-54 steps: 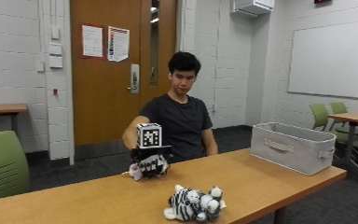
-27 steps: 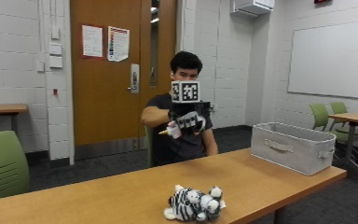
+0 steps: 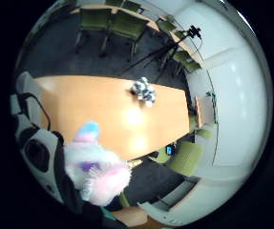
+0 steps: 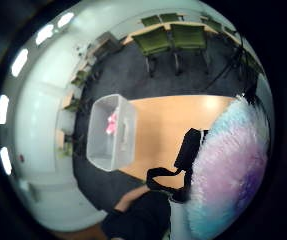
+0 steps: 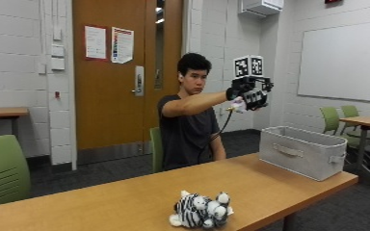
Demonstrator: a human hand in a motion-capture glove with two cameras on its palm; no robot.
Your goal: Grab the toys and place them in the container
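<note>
Across the long wooden table (image 5: pixel 108 197) the person's gloved right hand (image 5: pixel 249 94) is raised at arm's length, fingers curled round a fluffy pastel toy (image 4: pixel 228 165) of white, pink, blue and purple fur, high above the table. A striped zebra toy (image 5: pixel 201 211) lies near the front edge, and the grey container (image 5: pixel 300 151) sits at its two o'clock with something pink (image 4: pixel 112 122) inside, nothing between. Half a second ago the hand was nearer the person's chest; it has swung out toward the container.

No legible text anywhere, the two paper notices (image 5: pixel 109 44) on the door (image 5: pixel 124 72) too small to read.
</note>
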